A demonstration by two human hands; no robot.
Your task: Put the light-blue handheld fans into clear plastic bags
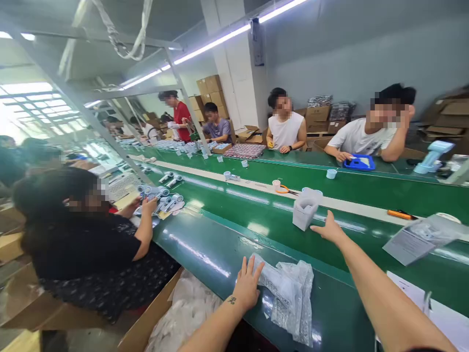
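Right now the left hand [246,288] lies flat on a pile of clear plastic bags [289,298] at the near edge of the green table [220,254], with its fingers spread apart and not closed on anything. The right hand [330,230] reaches out over the long green belt [330,195], also open, with its fingertips just beside a small white box [304,210] that stands upright on the belt. It looks like the hand is touching the side of the box, but the view is too small to be sure. So the step in hand seems to be fetching the box while the other hand keeps the bags ready. The next move would call for the right fingers to close around the box without tipping it, since it looks light and its top is open. Below the table edge sits a brown box full of soft white stuff [183,313]. Some papers [406,244] lie on the belt to the right, near an orange tool [399,213]. A person in a dark shirt [84,249] sits to the left and handles small grey parts [164,200]. Other people sit across the belt, and one rests a hand on a blue tray [359,162].
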